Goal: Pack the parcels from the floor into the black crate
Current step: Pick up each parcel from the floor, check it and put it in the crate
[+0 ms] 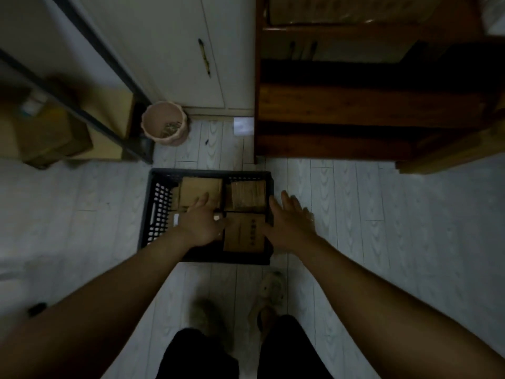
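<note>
A black slatted crate (157, 212) stands on the pale wood floor in front of me. Brown cardboard parcels lie inside it: one at the back left (200, 188), one at the back right (248, 196), one at the front right (244, 235) with dark print on top. My left hand (200, 222) rests flat inside the crate, over the parcels on the left side, fingers spread. My right hand (291, 222) hovers at the crate's right rim, fingers apart, holding nothing. A parcel under my left hand is mostly hidden.
A pink bucket (164, 123) stands behind the crate by a white cabinet (175, 56). A dark wooden shelf unit (369, 105) fills the right back. Cardboard boxes (54, 132) sit under a metal frame at left. My slippered feet (269, 292) are near the crate's front.
</note>
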`<state>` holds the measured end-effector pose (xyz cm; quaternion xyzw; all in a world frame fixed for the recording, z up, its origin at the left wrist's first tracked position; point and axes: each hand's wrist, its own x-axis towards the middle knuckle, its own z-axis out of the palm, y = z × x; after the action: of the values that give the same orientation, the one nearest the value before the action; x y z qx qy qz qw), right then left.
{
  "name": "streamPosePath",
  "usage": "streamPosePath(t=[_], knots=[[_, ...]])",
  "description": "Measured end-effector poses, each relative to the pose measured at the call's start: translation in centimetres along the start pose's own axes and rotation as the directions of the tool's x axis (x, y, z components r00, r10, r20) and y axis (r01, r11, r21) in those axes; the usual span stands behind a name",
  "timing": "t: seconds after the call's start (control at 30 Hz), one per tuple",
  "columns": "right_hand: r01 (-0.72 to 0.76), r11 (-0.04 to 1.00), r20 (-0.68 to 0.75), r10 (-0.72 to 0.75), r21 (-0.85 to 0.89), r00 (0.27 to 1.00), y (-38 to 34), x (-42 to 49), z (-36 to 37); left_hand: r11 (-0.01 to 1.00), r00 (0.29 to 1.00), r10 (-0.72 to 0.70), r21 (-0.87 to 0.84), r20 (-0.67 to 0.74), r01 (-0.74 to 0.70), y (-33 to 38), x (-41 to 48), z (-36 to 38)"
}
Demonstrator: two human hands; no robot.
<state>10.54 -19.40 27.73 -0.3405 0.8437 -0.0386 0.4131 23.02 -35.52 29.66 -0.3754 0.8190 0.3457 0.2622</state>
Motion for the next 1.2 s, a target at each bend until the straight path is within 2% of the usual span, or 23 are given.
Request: streamPosePath(t=[0.13, 0.3, 0.5, 0.6, 0.73, 0.87, 1.0, 1.1, 1.2], knots=[[0.008, 1.0, -0.091, -0.007, 0.014, 0.996, -1.4, -6.6, -1.3, 0.996, 0.995, 0.078, -0.033, -0.063, -0.081, 2.4, -7.9, -1.4], [-0.083, 0.996, -0.203, 0.084, 0.017, 0.976, -0.5, -16.1, -1.4, 0.968, 0.964, 0.247, 0.067, -0.099, -0.242, 3.1, -14.9, -1.2], [-0.18, 0.981, -0.308, 0.151, -0.066, 0.939, 2.3, -25.6, -2.5, 0.963, 0.95, 0.268, 0.067, -0.16, -0.261, 5.1, -22.8, 0.1], [-0.2, 0.976, -0.347, 0.158, -0.087, 0.924, 3.7, -28.6, -2.5, 0.96, 0.945, 0.279, 0.012, -0.171, -0.281, 6.8, -25.6, 0.9], [-0.195, 0.975, -0.323, 0.151, -0.11, 0.934, 6.6, -31.6, -2.0, 0.943, 0.935, 0.315, -0.056, -0.16, -0.327, 9.8, -27.7, 3.5], [-0.188, 0.972, -0.305, 0.137, -0.144, 0.943, 11.8, -34.6, -1.9, 0.939, 0.935, 0.316, -0.084, -0.163, -0.332, 14.3, -28.3, 8.2], [-0.185, 0.977, -0.286, 0.147, -0.108, 0.947, 19.2, -38.6, -2.9, 0.93, 0.965, 0.26, -0.262, -0.026, -0.258, 19.4, -28.1, 14.1], [-0.194, 0.974, -0.279, 0.156, -0.113, 0.947, 24.5, -40.6, -3.5, 0.941, 0.971, 0.241, -0.248, 0.016, -0.229, 22.4, -28.2, 18.1], [-0.201, 0.979, -0.263, 0.185, -0.035, 0.947, 27.6, -40.4, -3.9, 0.957, 0.982, 0.188, -0.233, 0.036, -0.174, 23.0, -27.9, 19.8]])
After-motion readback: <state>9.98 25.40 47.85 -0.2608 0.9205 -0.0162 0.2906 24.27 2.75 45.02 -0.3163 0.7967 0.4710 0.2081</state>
